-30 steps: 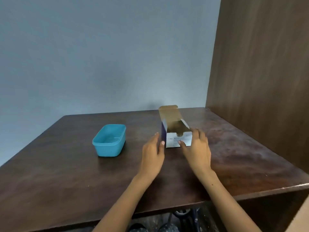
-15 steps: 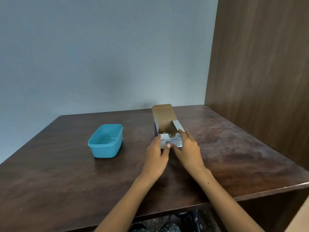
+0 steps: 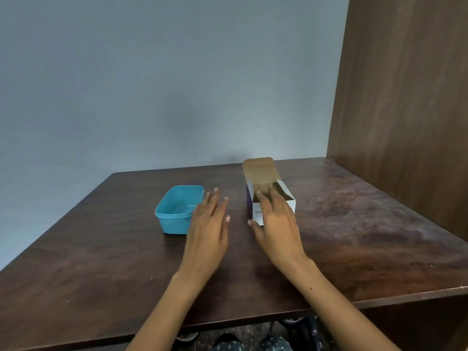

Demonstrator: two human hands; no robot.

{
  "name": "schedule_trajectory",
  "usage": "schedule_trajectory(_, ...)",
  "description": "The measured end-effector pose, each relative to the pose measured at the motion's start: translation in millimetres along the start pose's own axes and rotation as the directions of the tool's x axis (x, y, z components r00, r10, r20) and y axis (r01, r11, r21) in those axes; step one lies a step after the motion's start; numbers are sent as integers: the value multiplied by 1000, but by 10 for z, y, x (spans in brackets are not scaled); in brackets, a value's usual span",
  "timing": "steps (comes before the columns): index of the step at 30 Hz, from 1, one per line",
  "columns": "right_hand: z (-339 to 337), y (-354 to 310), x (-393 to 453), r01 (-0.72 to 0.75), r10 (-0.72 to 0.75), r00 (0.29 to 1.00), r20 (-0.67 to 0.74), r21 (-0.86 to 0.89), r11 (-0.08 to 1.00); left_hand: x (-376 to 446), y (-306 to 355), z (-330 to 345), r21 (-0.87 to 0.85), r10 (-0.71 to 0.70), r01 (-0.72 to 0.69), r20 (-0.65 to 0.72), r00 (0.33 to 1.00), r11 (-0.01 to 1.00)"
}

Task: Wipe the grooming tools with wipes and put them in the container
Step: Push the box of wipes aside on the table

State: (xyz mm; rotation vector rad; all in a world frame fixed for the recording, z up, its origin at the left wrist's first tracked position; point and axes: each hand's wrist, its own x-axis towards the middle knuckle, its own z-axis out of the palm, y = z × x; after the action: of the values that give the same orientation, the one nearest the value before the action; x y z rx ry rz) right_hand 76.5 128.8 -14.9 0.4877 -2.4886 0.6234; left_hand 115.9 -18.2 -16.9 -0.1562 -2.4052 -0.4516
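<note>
- From my remote seat: the left hand (image 3: 209,225) has let go of the cardboard box (image 3: 269,198) and drifted toward the blue container (image 3: 178,210); its fingers are straight and spread, holding nothing, hovering just beside the container's near right corner.
- The right hand (image 3: 274,221) now reaches over the box's front wall, fingers extended toward the open mouth, thumb down by the lower front corner. Its grip looks loose and open; I see nothing pinched in it.
- Half a second ago both hands sat together at the box's front panel, steadying it. A full second ago they flanked it, one on each side. So the two-handed hold has broken up: one hand goes in, the other stands off.
- What I take from that: the box is open, flap (image 3: 258,171) standing up at the back, and the right hand is going for a wipe. This is the very start of the job.
- The wipes themselves are hidden inside the box; I cannot tell how many there are.
- No grooming tools show anywhere on the brown surface (image 3: 354,236). Where they are, I cannot say.
- The container stands empty and lidless to the left of the box, apart from it, ready to receive.
- The view itself has shifted a little between frames, so box and container sit slightly differently in the picture.
</note>
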Motion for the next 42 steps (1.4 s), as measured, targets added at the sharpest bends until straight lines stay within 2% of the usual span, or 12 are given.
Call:
schedule_trajectory(2,70,-99,30,51,-51,999,-8,14,999,11,-218,-108,140,-17,13,24,1000,990)
schedule_trajectory(5,139,-186,64,112,-112,994,21,6,994,39,-477,-220,306,-116,83,93,989,948)
schedule_trajectory(7,180,-187,80,147,-146,988,47,-5,989,42,-587,-254,359,-158,99,140,978,928)
schedule_trajectory(16,166,-105,67,153,-153,984,96,0,988,66,-589,-229,208,-136,110,115,984,972)
schedule_trajectory(27,159,-78,62,128,-130,984,119,22,992,153,-464,-123,161,-148,129,111,983,978)
schedule_trajectory(37,196,-85,72,141,-144,988,59,45,989,173,-444,-110,211,-139,110,128,982,971)
schedule_trajectory(42,216,-107,61,129,-129,992,-11,36,991,126,-306,-181,173,-99,92,35,994,981)
